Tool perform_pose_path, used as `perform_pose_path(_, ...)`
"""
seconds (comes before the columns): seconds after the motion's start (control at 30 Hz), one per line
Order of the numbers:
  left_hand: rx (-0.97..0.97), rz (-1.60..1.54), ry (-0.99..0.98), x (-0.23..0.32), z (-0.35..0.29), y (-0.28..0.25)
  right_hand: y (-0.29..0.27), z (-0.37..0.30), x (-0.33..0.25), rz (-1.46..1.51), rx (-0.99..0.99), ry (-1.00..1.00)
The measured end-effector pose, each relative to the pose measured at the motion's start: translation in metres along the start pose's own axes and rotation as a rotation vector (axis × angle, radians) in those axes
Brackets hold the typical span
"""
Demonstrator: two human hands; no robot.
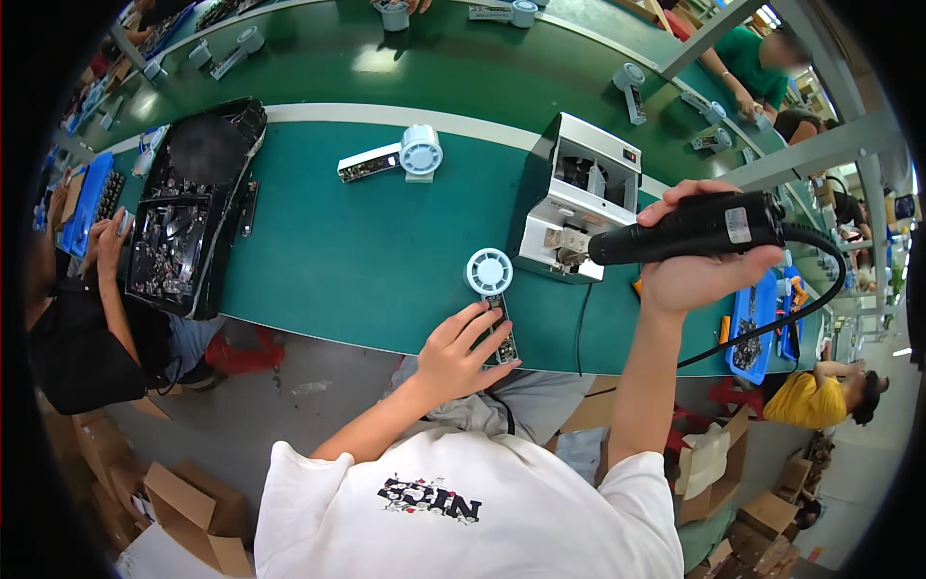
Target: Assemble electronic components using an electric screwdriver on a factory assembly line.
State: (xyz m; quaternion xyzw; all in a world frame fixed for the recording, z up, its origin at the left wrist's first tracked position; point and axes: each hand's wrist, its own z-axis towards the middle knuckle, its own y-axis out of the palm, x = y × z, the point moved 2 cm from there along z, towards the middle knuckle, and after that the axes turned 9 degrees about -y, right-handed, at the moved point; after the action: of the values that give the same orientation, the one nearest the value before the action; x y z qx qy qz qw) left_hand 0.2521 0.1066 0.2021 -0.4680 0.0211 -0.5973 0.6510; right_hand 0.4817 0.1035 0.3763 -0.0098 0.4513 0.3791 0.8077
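In my right hand [709, 241] is a black electric screwdriver [685, 228], gripped around its barrel and lying almost level. Its tip meets the front pickup of a silver-and-black screw feeder [558, 217]; the exact contact is too small to make out. My left hand [461, 355] holds a light blue handheld fan [489, 272] by its handle on the green table. The fan's round head points away from me, and a circuit board shows in the open handle, partly under my fingers. Farther off lies a second handheld fan [421, 151], its handle also exposing a board.
A black tray [178, 241] of small parts stands at the left, beside a seated co-worker. Blue bins [752, 323] sit at the right edge. The screwdriver's cable [828, 289] loops down on the right. Beyond the table, a green conveyor belt [318, 63] carries several fans.
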Motion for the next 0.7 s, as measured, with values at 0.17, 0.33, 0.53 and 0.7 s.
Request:
perform_pose_path(0.17,0.001,-0.019,-0.01,0.001,0.002,0.0,0.009,-0.006,0.009,-0.087,-0.082,0.069)
perform_pose_path(0.33,0.003,-0.011,-0.024,0.0,0.003,-0.001,0.011,-0.023,0.008,-0.064,-0.102,0.204)
perform_pose_path(0.53,-0.04,0.002,-0.028,0.003,0.004,-0.002,0.016,-0.055,-0.009,0.128,-0.092,0.125)
perform_pose_path(0.7,-0.024,0.004,-0.03,0.001,0.002,0.0,0.032,-0.066,-0.007,0.045,-0.148,0.076)
